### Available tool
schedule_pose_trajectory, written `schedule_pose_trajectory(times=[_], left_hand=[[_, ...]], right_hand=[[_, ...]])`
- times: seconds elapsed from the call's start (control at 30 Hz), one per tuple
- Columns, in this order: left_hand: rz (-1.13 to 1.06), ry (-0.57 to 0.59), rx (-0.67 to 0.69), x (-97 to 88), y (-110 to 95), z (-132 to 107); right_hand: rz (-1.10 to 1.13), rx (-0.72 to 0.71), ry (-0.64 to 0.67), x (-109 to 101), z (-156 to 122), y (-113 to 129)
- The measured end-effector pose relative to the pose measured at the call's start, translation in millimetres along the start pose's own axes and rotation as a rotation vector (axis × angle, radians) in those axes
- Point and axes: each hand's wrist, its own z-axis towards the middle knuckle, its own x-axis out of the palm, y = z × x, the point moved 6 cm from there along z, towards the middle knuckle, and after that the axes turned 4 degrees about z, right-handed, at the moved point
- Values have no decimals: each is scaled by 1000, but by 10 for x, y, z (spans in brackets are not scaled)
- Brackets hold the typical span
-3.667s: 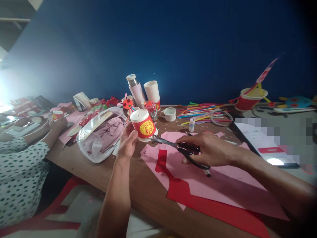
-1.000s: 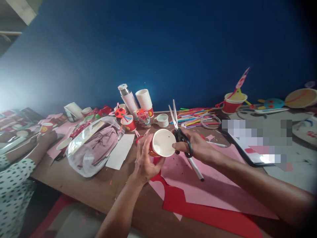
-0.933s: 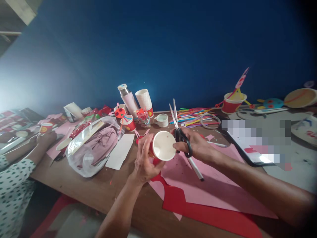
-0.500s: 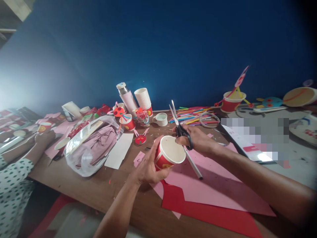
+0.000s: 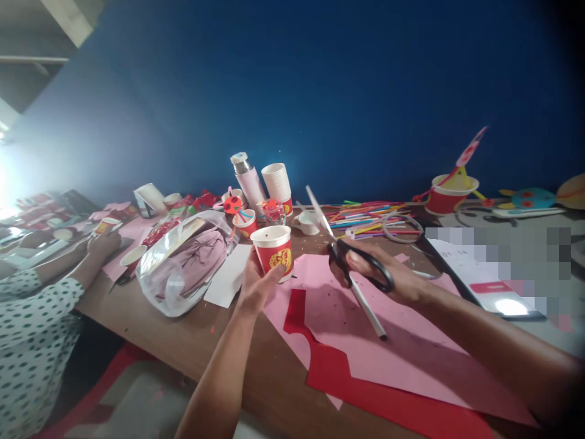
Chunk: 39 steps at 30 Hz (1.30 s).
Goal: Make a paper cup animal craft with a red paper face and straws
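A red paper cup [image 5: 274, 251] with a yellow emblem and a white rim is held upright in my left hand [image 5: 256, 283], the thumb across its front. To its right, my right hand [image 5: 381, 268] grips black-handled scissors [image 5: 323, 213], whose blades point up and away to the left, apart from the cup. Below that hand a white marker [image 5: 369, 312] with a dark tip lies on a large pink sheet [image 5: 406, 347]. A cut red sheet [image 5: 365, 390] lies along the near edge of the pink one.
Behind are a pink flask [image 5: 249, 180], stacked paper cups [image 5: 275, 177], a white mug [image 5: 308, 222] and coloured pipe cleaners [image 5: 365, 213]. A clear plastic bag [image 5: 183, 262] lies left. A person in a dotted sleeve [image 5: 41, 305] holds a cup. A tablet [image 5: 484, 274] lies right.
My left hand has moved the cup left and turned it from tilted toward me to upright. My right hand with the scissors has drawn away from the cup's rim. The view has shifted slightly.
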Motion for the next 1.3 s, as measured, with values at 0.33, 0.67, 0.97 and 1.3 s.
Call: schedule_pose_trajectory(times=[0.33, 0.67, 0.97, 1.3], left_hand=[[-141, -123, -55, -142, -102, 29], [-40, -72, 3, -130, -77, 34], [-5, -48, 28, -141, -33, 55], [225, -66, 147, -144, -123, 42]], right_hand=[[-19, 84, 372, 202, -49, -30], [-67, 93, 382, 249, -45, -74], [-31, 164, 359, 226, -72, -200], [-270, 238, 249, 223, -97, -93]])
